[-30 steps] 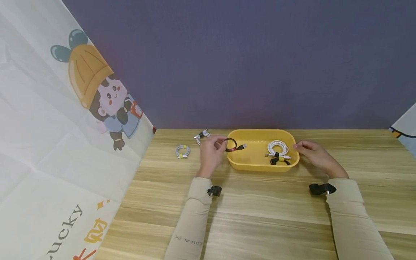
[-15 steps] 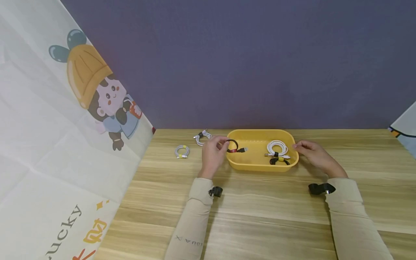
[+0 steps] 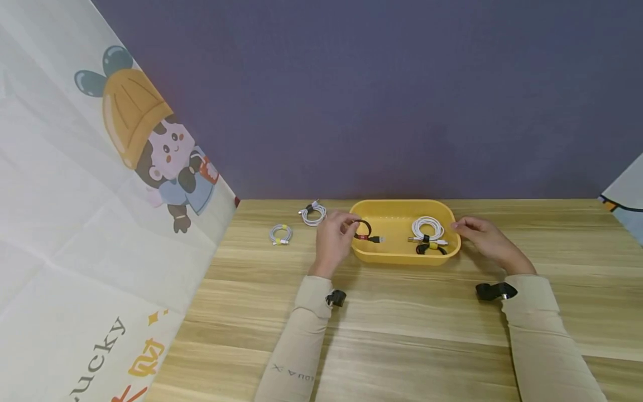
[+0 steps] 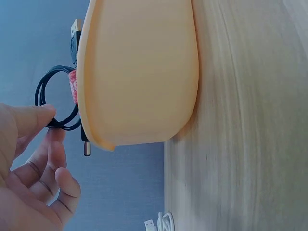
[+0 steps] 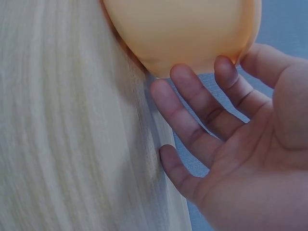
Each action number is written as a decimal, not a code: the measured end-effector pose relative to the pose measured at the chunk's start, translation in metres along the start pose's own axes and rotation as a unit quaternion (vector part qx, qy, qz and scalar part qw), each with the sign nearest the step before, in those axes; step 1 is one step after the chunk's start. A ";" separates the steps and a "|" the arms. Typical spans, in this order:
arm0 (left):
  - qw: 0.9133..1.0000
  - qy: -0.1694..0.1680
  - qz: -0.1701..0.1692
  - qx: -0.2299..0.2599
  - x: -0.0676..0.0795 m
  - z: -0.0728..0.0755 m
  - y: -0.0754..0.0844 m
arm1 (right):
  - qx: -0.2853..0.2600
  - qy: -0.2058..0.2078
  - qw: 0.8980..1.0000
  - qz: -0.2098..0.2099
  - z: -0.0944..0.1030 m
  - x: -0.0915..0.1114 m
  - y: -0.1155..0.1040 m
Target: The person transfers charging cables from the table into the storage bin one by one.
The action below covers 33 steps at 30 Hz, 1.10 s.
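Tray (image 3: 392,224): smooth yellow oblong, by wood-grain counter's (image 3: 412,324) back edge
Black cable (image 4: 73,83): coiled, red-banded, at tray's left end
Left hand (image 3: 333,241): half-curled, pinching cable
Right hand (image 3: 484,239): half-curled, gripping tray's right rim

Both sleeves (image 3: 545,335) are beige, the left bearing dark lettering (image 3: 292,372), with a black device (image 3: 494,291) at each cuff (image 3: 533,292).

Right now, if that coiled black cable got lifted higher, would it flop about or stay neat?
The black cable would probably stay mostly neat, since a red tie bundles it. Its USB plug may wobble, as it sticks out past the coil. It is likely light: the left hand just pinches one edge.
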<state>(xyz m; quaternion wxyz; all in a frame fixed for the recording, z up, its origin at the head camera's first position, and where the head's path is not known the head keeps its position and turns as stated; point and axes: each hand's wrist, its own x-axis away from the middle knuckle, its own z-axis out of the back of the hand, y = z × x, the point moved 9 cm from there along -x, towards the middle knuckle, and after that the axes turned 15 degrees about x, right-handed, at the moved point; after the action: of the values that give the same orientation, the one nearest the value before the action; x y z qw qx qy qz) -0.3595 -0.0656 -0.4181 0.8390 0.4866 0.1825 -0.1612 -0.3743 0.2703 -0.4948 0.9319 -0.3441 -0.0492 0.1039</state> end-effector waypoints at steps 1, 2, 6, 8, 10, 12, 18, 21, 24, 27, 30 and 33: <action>1.000 -0.003 0.001 -0.006 0.000 -0.001 0.000 | -0.001 0.000 1.000 0.001 0.000 0.000 0.000; 1.000 -0.006 0.001 -0.012 0.001 -0.002 0.000 | 0.000 0.000 1.000 0.001 0.000 0.000 -0.001; 0.999 -0.014 -0.005 -0.031 0.001 -0.005 0.001 | 0.000 -0.002 1.000 0.002 0.000 0.001 -0.001; 0.999 -0.018 -0.011 -0.040 0.001 -0.007 0.002 | 0.000 -0.003 1.000 0.000 -0.001 0.001 0.000; 0.998 -0.021 -0.017 -0.050 0.001 -0.009 0.003 | 0.000 -0.003 1.000 0.000 -0.001 0.001 0.000; 0.998 -0.026 -0.022 -0.062 0.001 -0.011 0.003 | -0.001 -0.004 1.000 0.001 -0.001 0.001 0.000; 0.994 -0.046 -0.025 -0.098 0.003 -0.018 0.002 | -0.001 -0.004 1.000 -0.001 -0.001 0.000 0.001; 0.992 -0.059 -0.022 -0.106 0.004 -0.021 0.003 | 0.002 -0.008 1.000 -0.010 -0.002 0.000 0.002; 0.991 -0.069 -0.022 -0.110 0.005 -0.023 0.002 | 0.004 -0.013 1.000 -0.015 -0.004 -0.001 0.004; 0.989 -0.080 -0.027 -0.118 0.006 -0.025 0.002 | 0.004 -0.016 1.000 -0.017 -0.005 -0.002 0.006; 0.987 -0.089 -0.035 -0.127 0.006 -0.027 0.002 | 0.003 -0.018 1.000 -0.018 -0.005 -0.003 0.007; 0.986 -0.093 -0.043 -0.131 0.006 -0.028 0.003 | 0.005 -0.018 1.000 -0.017 -0.005 -0.003 0.008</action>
<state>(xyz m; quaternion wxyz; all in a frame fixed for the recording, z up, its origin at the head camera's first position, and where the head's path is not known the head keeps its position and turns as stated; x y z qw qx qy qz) -0.3567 -0.0400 -0.4313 0.9012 0.3467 0.1439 -0.2166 -0.3775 0.2721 -0.5036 0.9342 -0.3366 -0.0710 0.0943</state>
